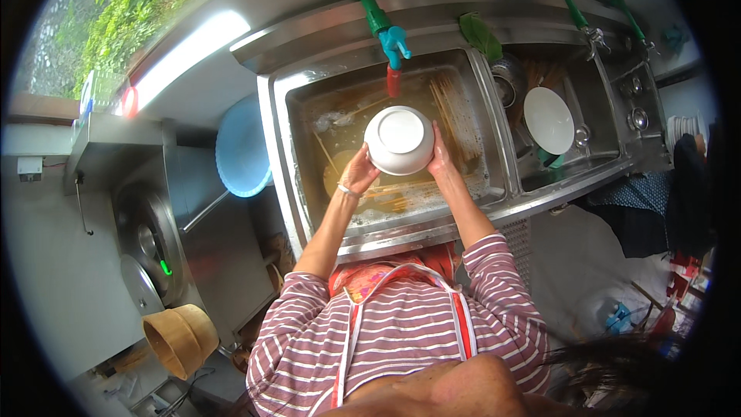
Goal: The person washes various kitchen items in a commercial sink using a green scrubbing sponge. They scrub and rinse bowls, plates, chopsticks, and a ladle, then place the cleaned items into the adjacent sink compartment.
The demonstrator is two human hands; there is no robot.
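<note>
A white bowl (400,140) is held upside down between my two hands, its foot ring facing up. My left hand (359,172), with a bracelet at the wrist, grips the bowl's left side. On the opposite side my right hand (440,153) holds the rim. Beneath lies a stainless steel sink basin (495,127) with cloudy, foamy water (341,98). Several chopsticks (448,113) lie in that water along the right side, and others are nearer the front. A round, pale dish (334,172) shows dimly under the surface, partly hidden by my left hand.
Above the basin hangs a faucet (393,46) with a red nozzle. The neighbouring basin (596,87) holds a white oval plate (549,120), a metal pot (506,78) and chopsticks. A blue plastic tub (243,147) stands left of the sink. Another person's dark clothing (628,208) appears at right.
</note>
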